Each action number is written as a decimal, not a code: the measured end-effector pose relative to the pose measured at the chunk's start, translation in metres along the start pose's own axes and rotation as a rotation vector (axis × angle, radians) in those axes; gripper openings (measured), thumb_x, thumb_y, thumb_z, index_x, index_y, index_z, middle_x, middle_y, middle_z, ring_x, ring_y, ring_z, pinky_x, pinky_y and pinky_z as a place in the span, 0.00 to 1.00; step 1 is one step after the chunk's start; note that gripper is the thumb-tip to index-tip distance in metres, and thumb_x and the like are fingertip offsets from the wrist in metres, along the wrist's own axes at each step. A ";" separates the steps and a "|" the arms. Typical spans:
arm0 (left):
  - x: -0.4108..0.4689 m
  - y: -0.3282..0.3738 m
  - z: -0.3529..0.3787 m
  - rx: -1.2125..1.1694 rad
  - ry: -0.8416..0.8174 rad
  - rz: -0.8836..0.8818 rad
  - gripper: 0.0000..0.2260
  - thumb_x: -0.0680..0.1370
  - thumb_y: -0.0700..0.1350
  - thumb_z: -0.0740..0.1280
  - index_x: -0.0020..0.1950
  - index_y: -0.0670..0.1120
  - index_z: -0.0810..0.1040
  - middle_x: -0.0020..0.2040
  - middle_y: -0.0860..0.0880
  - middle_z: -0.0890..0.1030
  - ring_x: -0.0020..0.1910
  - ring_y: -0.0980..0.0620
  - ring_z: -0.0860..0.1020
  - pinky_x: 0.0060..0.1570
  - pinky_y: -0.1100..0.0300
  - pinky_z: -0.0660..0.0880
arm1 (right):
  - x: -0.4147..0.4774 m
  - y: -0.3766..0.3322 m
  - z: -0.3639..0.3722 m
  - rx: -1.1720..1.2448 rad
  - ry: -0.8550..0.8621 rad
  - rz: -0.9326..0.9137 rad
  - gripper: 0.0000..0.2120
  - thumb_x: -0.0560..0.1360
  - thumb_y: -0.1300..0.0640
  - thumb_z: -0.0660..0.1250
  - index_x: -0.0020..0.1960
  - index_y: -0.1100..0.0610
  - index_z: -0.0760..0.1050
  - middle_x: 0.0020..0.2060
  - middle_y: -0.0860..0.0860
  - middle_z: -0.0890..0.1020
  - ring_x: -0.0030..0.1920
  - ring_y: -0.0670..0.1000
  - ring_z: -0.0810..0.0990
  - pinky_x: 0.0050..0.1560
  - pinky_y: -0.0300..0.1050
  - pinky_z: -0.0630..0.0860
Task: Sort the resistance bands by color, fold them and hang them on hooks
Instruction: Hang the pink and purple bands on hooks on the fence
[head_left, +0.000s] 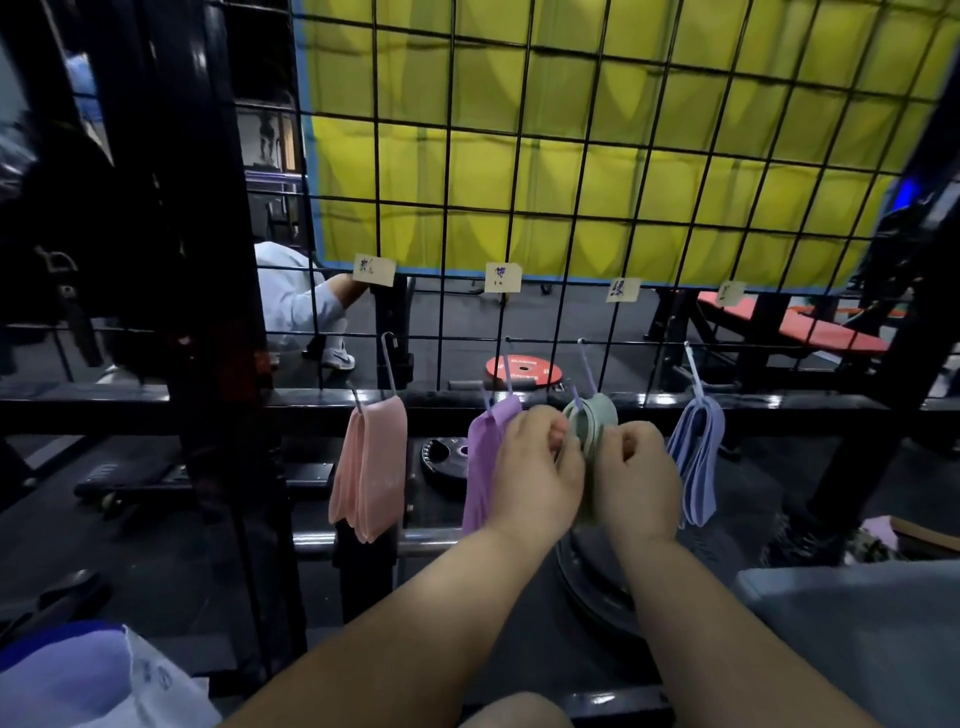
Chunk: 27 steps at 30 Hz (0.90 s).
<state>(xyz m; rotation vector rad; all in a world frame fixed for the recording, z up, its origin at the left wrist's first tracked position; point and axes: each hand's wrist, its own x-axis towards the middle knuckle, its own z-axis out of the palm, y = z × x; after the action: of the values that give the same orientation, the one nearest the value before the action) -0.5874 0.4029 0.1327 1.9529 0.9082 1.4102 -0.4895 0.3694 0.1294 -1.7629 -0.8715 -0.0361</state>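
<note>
The green bands (592, 422) hang with the long axis down from the 3rd hook (586, 364), directly between the left hand (535, 470) and right hand (638, 480), both equally near, fingers curled and pinching them.

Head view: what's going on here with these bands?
A person is hanging folded resistance bands sorted by colour. The left hand and right hand both grip the green bands at their hook. The pink bands, purple bands and blue bands already hang on separate hooks.
</note>
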 end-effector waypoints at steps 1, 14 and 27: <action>0.005 0.003 0.004 -0.018 0.026 -0.008 0.06 0.76 0.40 0.65 0.44 0.51 0.71 0.45 0.51 0.75 0.46 0.51 0.73 0.48 0.57 0.72 | 0.006 0.001 0.001 0.020 0.015 0.007 0.10 0.80 0.50 0.58 0.43 0.52 0.70 0.36 0.49 0.78 0.38 0.52 0.76 0.40 0.51 0.73; 0.043 0.009 0.021 -0.119 -0.029 -0.252 0.10 0.81 0.45 0.62 0.58 0.46 0.80 0.51 0.50 0.83 0.53 0.53 0.78 0.56 0.60 0.73 | 0.035 0.009 0.015 0.240 -0.192 0.185 0.07 0.81 0.49 0.58 0.54 0.50 0.71 0.46 0.51 0.80 0.46 0.52 0.78 0.45 0.49 0.74; 0.061 0.024 0.020 -0.295 -0.082 -0.249 0.06 0.80 0.45 0.66 0.46 0.49 0.81 0.37 0.56 0.80 0.37 0.64 0.76 0.36 0.77 0.69 | 0.043 -0.006 0.012 0.598 -0.307 0.278 0.05 0.73 0.44 0.63 0.44 0.43 0.76 0.49 0.60 0.82 0.48 0.59 0.81 0.51 0.64 0.77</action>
<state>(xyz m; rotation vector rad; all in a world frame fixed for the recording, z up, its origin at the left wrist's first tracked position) -0.5502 0.4352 0.1797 1.6071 0.8218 1.2329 -0.4659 0.4029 0.1480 -1.3176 -0.7420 0.6302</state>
